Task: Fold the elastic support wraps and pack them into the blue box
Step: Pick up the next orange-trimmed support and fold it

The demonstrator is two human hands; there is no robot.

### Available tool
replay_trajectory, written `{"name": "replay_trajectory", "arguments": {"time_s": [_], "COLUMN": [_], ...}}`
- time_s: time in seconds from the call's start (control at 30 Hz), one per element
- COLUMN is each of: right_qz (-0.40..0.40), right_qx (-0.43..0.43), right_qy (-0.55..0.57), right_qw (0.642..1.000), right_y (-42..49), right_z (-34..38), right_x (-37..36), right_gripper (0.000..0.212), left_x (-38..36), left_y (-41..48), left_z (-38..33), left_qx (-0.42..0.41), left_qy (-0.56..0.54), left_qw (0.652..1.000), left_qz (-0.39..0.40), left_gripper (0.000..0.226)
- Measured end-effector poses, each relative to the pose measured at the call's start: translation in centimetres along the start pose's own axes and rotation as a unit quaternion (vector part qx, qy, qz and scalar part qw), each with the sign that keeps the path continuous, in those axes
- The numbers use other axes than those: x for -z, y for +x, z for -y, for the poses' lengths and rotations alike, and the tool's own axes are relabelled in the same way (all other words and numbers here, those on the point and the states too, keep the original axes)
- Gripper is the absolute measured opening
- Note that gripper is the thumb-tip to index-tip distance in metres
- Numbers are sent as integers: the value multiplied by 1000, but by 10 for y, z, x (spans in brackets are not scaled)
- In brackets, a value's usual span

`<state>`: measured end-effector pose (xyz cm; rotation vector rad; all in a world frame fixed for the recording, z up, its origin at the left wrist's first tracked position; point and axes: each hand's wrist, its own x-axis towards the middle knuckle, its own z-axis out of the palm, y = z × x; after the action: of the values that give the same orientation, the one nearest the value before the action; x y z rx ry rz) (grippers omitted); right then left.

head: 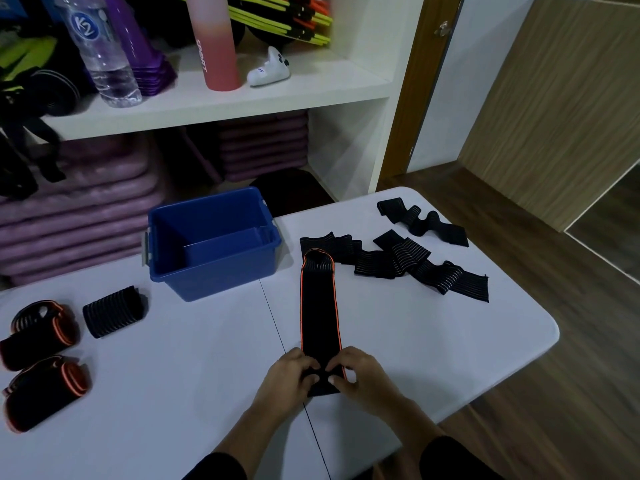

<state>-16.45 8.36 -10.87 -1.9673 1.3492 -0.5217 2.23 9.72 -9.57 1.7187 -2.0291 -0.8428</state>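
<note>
**A:** Both hands are at the near edge of the worktop [173,358]. The left hand [291,375] and right hand [362,375] sit side by side on one long orange-edged wrap [320,306].

**B:** And the grip?

**A:** The fingers [304,363] of both are curled in, pinching its near end. The rest lies flat, running straight away from the person. Its looped far end touches a tangle [394,261] of black striped wraps.

**B:** Give me the count.

**A:** One wrap in hand. Three bundles far left: a far roll [41,327] and a near roll [45,389], both orange-edged, plus one striped bundle [114,311]. On the right, one loose wrap [422,220] lies alone near the far corner. How many are in the tangle, I can't tell.

**B:** The box?

**A:** One blue box [221,275], open-topped, on the far side of the worktop, left of the long wrap, its bare blue floor in view.
</note>
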Motion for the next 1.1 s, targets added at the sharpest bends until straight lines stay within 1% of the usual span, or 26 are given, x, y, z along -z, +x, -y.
{"name": "replay_trajectory", "arguments": {"time_s": [0.07, 0.13, 0.17, 0.2, 0.3, 0.37, 0.43, 0.53, 0.67, 0.73, 0.83, 0.9, 1.0, 1.03, 1.07, 1.1], "right_qz": [22, 42, 43, 34, -3, -8, -3, 4, 4, -6, -48, -68, -41, -29, -14, 0], "right_qx": [21, 36, 42, 47, 60, 61, 55, 27, -69, -95, -91, -59, -8, -2, -1, 1], "right_qy": [-5, -16, -28, -39, -51, -52, -48, -43, -15, -1, -24, -10, -9, -3, 1, 1], "right_qw": [1000, 998, 998, 998, 997, 997, 997, 999, 998, 995, 994, 996, 999, 1000, 1000, 1000], "right_y": [-3, -7, -8, -9, -12, -13, -13, -14, -11, -5, 0, 0, -3, -5, -7, -8], "right_z": [-5, -9, -9, -8, -7, -7, -8, -8, -5, -2, 1, -2, -5, -7, -9, -11], "right_x": [3, 4, 4, 2, -2, -2, 1, 5, 4, 1, -1, -1, 4, 6, 8, 9], "right_gripper": [39, 51, 53, 50, 36, 32, 31, 29, 27, 27, 33, 34, 24, 27, 35, 45], "left_x": [0, -1, -3, -4, -8, -10, -6, 2, 0, -4, -8, -8, -5, -5, -4, -3], "left_y": [-3, -7, -8, -9, -9, -8, -7, -5, 1, 3, 6, 7, 6, 6, 6, 6], "left_z": [3, 8, 11, 12, 13, 14, 10, 5, 2, 0, -1, 0, 1, 2, 2, 3], "left_qx": [-28, -43, -49, -56, -92, -123, -131, -78, 26, 52, 65, 45, -23, -43, -53, -57], "left_qy": [24, 35, 46, 64, 97, 95, 81, 36, -52, -60, -30, -19, 5, 8, 9, 14], "left_qw": [999, 997, 996, 994, 990, 988, 988, 996, 997, 996, 997, 998, 999, 998, 998, 998], "left_qz": [19, 46, 57, 62, 34, 13, 10, 33, 60, 45, -7, -36, -38, -34, -26, -14], "left_gripper": [35, 54, 60, 62, 53, 47, 47, 42, 20, 18, 26, 25, 14, 14, 18, 27]}}
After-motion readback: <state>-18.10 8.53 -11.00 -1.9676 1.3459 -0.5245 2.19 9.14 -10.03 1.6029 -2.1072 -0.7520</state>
